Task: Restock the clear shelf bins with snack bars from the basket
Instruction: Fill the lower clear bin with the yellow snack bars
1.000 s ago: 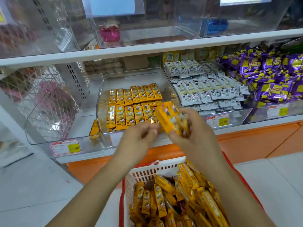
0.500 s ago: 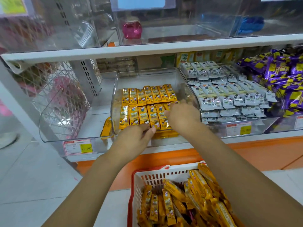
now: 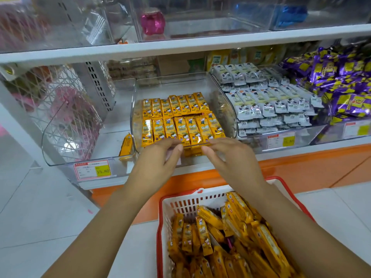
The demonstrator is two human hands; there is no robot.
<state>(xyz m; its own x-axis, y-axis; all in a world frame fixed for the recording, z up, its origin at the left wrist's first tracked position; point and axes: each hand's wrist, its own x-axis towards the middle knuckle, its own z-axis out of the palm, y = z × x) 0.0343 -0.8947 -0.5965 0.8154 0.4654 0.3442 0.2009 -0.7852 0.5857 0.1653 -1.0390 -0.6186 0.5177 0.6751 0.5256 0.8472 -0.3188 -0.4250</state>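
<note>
Left hand [image 3: 158, 159] and right hand [image 3: 230, 157], fingers nearly straight, press front-row snack bars [image 3: 180, 129]. Likely squaring them against the clear bin [image 3: 172, 85] lip.

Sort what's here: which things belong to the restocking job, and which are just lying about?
Job: left hand, right hand, yellow bars, clear bin, basket.
Lying about: white bars, purple packets, pink parcel, price tag.

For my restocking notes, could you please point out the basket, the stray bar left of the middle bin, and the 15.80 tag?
Basket [image 3: 181, 205]: head view, white front wall.
Stray bar [image 3: 126, 144]: head view, wrapper middle.
15.80 tag [image 3: 103, 171]: head view, yellow price patch.
</note>
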